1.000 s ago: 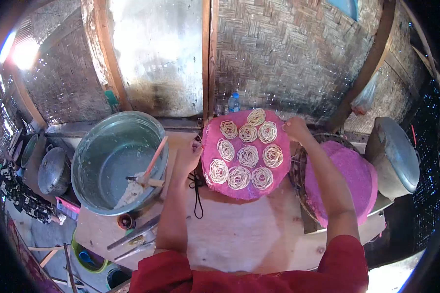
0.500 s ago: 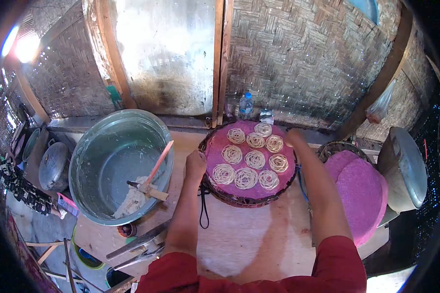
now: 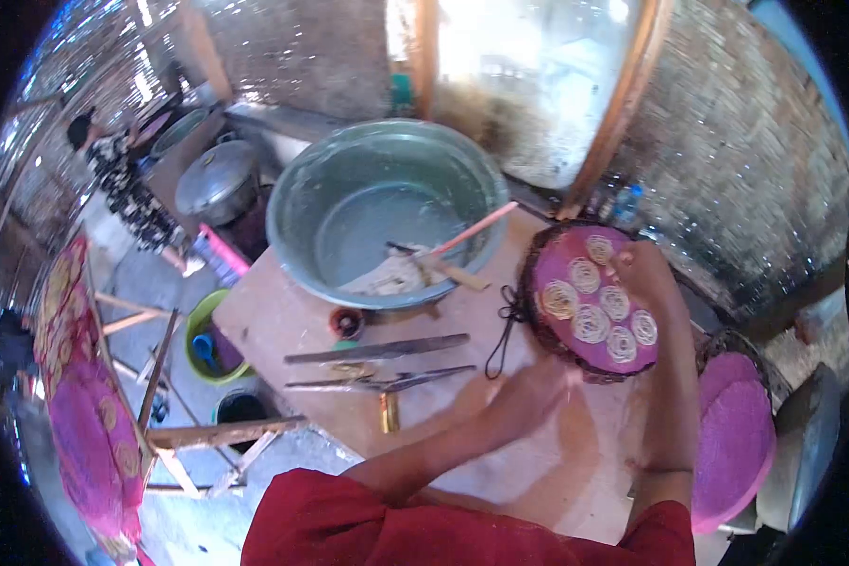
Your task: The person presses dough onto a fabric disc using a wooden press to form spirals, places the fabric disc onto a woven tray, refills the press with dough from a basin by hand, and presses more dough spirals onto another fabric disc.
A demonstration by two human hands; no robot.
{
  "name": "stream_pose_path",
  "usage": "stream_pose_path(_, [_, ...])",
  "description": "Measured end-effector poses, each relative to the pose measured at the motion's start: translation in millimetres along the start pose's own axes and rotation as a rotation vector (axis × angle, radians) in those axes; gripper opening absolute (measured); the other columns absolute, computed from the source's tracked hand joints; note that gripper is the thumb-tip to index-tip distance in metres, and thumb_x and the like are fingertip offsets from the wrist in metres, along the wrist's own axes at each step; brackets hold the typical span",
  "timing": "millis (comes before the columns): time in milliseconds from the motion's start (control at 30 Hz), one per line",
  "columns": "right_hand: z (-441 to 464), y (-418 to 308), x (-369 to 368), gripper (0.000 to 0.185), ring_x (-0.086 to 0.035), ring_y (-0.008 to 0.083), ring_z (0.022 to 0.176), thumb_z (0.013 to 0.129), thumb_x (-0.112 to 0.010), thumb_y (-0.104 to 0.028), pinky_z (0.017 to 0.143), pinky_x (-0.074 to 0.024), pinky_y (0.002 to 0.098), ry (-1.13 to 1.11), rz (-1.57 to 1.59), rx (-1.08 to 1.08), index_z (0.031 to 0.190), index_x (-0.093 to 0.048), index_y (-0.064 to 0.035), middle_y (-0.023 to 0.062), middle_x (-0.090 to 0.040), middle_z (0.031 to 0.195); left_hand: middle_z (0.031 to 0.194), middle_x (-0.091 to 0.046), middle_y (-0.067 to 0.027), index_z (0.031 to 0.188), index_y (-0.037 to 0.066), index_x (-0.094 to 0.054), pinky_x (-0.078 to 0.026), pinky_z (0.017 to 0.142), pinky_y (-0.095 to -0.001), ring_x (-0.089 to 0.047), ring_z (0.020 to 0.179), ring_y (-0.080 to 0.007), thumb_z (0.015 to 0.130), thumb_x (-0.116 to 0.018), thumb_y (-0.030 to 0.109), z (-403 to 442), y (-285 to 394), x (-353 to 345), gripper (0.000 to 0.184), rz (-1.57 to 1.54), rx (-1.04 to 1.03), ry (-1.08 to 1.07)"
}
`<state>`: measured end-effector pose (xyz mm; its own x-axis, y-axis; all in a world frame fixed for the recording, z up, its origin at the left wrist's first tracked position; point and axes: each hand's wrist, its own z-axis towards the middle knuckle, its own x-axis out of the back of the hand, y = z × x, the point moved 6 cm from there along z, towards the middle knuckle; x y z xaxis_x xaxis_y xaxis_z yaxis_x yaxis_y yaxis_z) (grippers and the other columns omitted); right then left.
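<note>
A round dark-rimmed tray [image 3: 536, 325] bears a pink cloth or mesh [image 3: 549, 269] with several coiled noodle nests [image 3: 590, 324]. My right hand [image 3: 643, 272] is curled over the tray's far right edge, fingertips inward on the pink surface; it covers part of the tray and perhaps some nests. Below the tray's near edge is my left hand [image 3: 542, 385], smeared by motion, so its fingers do not show clearly. A looped black cord [image 3: 506, 340] lies left of the tray.
A big grey-green basin [image 3: 288, 250] with a pink-handled tool [image 3: 481, 226] and pale dough stands left. Long flat tools [image 3: 377, 349] lie before it. Pink round sheets [image 3: 740, 434] and a metal pot [image 3: 811, 443] stand right. Another person [image 3: 127, 184] is far left beside a lidded pot [image 3: 219, 179].
The view has swung left, bringing the other person and floor into sight. My left hand has come off the tray's left rim toward its near edge; my right hand stays at the far right edge.
</note>
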<state>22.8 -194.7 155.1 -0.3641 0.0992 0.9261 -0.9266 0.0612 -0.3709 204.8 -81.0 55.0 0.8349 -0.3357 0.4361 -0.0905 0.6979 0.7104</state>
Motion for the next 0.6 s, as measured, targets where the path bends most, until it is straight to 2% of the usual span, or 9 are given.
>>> stream_pose_path(33, [-22, -49, -5, 0.025, -0.062, 0.0354, 0.071, 0.082, -0.055, -0.020, 0.066, -0.0472, 0.0437, -0.071, 0.250, 0.028, 0.079, -0.063, 0.0037, 0.0237, -0.062, 0.075, 0.090, -0.058, -0.0156, 0.100, 0.002, -0.055, -0.044, 0.076, -0.0423, -0.056, 0.088, -0.0339, 0.081, -0.058, 0.014, -28, 18, 1, 0.022, 0.132, -0.069, -0.046])
stream_pose_path(100, [-60, -136, -31, 0.023, -0.059, 0.0368, 0.067, 0.082, -0.054, -0.017, 0.063, -0.0456, 0.0427, -0.301, 0.286, 0.197, 0.078, -0.060, 0.0041, 0.0239, -0.060, 0.072, 0.098, -0.062, -0.0116, 0.105, 0.007, -0.059, -0.046, 0.077, -0.0425, -0.060, 0.092, -0.0274, 0.081, -0.059, 0.012, -81, 22, 10, 0.024, 0.100, -0.025, -0.189])
stream_pose_path(133, [-68, -163, -58, 0.020, -0.058, 0.0205, 0.059, 0.080, -0.062, -0.017, 0.056, -0.0428, 0.0387, -0.277, 0.290, 0.394, 0.078, -0.058, 0.0026, 0.0173, -0.057, 0.066, 0.098, -0.062, -0.0116, 0.105, 0.007, -0.059, -0.046, 0.077, -0.0425, -0.060, 0.092, -0.0274, 0.081, -0.059, 0.012, -105, 18, 18, 0.024, 0.104, -0.015, -0.181])
stream_pose_path(200, [-81, -218, -108, 0.019, -0.058, 0.0352, 0.067, 0.082, -0.056, -0.016, 0.063, -0.0444, 0.0428, -0.311, 0.323, 0.633, 0.078, -0.058, 0.0019, 0.0214, -0.057, 0.071, 0.089, -0.060, -0.0123, 0.094, 0.003, -0.058, -0.046, 0.075, -0.0415, -0.058, 0.085, -0.0309, 0.081, -0.057, 0.012, -149, -2, 45, 0.015, 0.272, -0.033, -0.076])
stream_pose_path(233, [-81, -237, -139, 0.021, -0.058, 0.0409, 0.071, 0.083, -0.053, -0.017, 0.067, -0.0445, 0.0468, -0.302, 0.412, 0.664, 0.076, -0.058, 0.0018, 0.0245, -0.057, 0.074, 0.089, -0.060, -0.0123, 0.093, 0.003, -0.058, -0.046, 0.076, -0.0412, -0.058, 0.085, -0.0305, 0.081, -0.057, 0.011, -166, -10, 73, 0.014, 0.306, 0.081, 0.030])
stream_pose_path(333, [-70, -291, -191, 0.018, -0.059, 0.0400, 0.071, 0.081, -0.052, -0.013, 0.069, -0.0463, 0.0471, -0.139, 0.517, 0.883, 0.073, -0.059, 0.0010, 0.0212, -0.061, 0.077, 0.089, -0.060, -0.0140, 0.092, 0.003, -0.058, -0.046, 0.077, -0.0407, -0.058, 0.085, -0.0309, 0.082, -0.057, 0.010, -234, -40, 154, 0.012, 0.437, 0.361, 0.621])
stream_pose_path(400, [-63, -325, -212, 0.012, -0.061, 0.0338, 0.076, 0.077, -0.055, -0.008, 0.070, -0.0481, 0.0429, -0.131, 0.351, 1.033, 0.079, -0.065, -0.0018, 0.0158, -0.064, 0.083, 0.090, -0.059, -0.0143, 0.087, 0.003, -0.054, -0.046, 0.073, -0.0348, -0.057, 0.083, -0.0278, 0.079, -0.056, -0.002, -261, -39, 198, 0.010, 0.453, 0.389, 0.978])
stream_pose_path(500, [-48, -355, -243, 0.016, -0.065, 0.0348, 0.076, 0.076, -0.052, -0.007, 0.068, -0.0526, 0.0426, -0.223, -0.099, 0.905, 0.075, -0.066, 0.0002, 0.0174, -0.066, 0.083, 0.095, -0.058, -0.0154, 0.094, 0.002, -0.054, -0.045, 0.074, -0.0391, -0.056, 0.084, -0.0320, 0.079, -0.060, 0.002, -291, -76, 223, 0.016, 0.555, 0.570, 0.877])
stream_pose_path(600, [-47, -377, -282, 0.019, -0.065, 0.0339, 0.082, 0.075, -0.052, -0.007, 0.069, -0.0534, 0.0418, -0.294, -0.277, 1.065, 0.082, -0.069, -0.0006, 0.0188, -0.066, 0.084, 0.097, -0.059, -0.0174, 0.103, 0.002, -0.056, -0.043, 0.083, -0.0460, -0.055, 0.092, -0.0360, 0.081, -0.062, 0.012, -261, -81, 229, 0.025, 0.799, 0.558, 0.672])
